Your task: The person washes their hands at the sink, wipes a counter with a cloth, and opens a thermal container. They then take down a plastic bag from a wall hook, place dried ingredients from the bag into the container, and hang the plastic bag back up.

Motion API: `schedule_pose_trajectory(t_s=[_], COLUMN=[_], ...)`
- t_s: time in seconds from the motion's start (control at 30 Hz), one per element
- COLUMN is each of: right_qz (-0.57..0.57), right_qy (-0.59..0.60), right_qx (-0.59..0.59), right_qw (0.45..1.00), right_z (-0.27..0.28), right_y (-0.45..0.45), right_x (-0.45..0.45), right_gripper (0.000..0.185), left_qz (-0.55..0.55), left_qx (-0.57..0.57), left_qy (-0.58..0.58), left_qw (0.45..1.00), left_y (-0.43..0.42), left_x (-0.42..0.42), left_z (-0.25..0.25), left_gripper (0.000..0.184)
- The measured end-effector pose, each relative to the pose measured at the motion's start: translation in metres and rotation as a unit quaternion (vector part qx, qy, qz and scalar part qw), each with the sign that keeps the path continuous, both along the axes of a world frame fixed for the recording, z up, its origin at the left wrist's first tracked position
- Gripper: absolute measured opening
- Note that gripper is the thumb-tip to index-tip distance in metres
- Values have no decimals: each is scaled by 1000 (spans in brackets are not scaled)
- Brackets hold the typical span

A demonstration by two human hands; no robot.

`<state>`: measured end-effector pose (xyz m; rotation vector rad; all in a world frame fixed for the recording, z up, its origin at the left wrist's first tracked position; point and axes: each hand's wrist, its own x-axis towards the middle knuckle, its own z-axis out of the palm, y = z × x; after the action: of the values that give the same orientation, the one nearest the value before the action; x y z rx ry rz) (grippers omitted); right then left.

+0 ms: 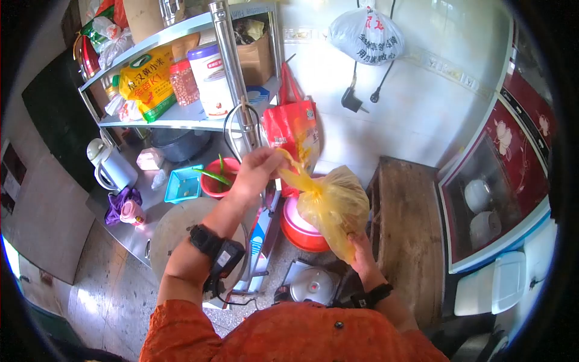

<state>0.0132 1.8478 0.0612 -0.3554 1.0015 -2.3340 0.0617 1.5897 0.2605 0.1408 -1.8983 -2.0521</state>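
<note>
A yellow plastic bag [338, 202], bulging and twisted narrow at its neck, hangs between my two hands in mid-air. My left hand [260, 169] is closed around the gathered top of the bag. Lower down, my right hand [363, 258] grips the bag's bottom edge, its fingers partly hidden by the plastic. What the bag contains cannot be made out. Behind it hangs a red shopping bag [292, 130], and below it sits a red basin [304, 232].
At left, a metal shelf [187, 123] carries food packages over a counter with a blue basket [184, 184], green peppers [217, 176] and a thermos jug [111, 163]. A wooden bench [410, 241] and glass-fronted cabinet [500, 175] stand right. A lidded pot [313, 285] is below.
</note>
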Motion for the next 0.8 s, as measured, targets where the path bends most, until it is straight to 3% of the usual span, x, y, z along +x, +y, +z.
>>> schedule_pose_trajectory(t_s=[0.4, 0.5, 0.8], right_qz=[45, 49, -154], right_qy=[-92, -90, 73], right_qx=[40, 1, 146], right_qw=[994, 995, 974], right_z=[-9, 3, -5], right_y=[13, 20, 30], right_x=[24, 22, 22], right_gripper=[44, 43, 43], left_qz=[-14, -8, -15], left_qx=[-52, -32, -17], left_qy=[-31, -44, -30], left_qw=[998, 998, 999], left_y=[5, 7, 8], left_x=[-23, -24, -21], left_z=[-26, -21, -12], left_gripper=[13, 13, 11])
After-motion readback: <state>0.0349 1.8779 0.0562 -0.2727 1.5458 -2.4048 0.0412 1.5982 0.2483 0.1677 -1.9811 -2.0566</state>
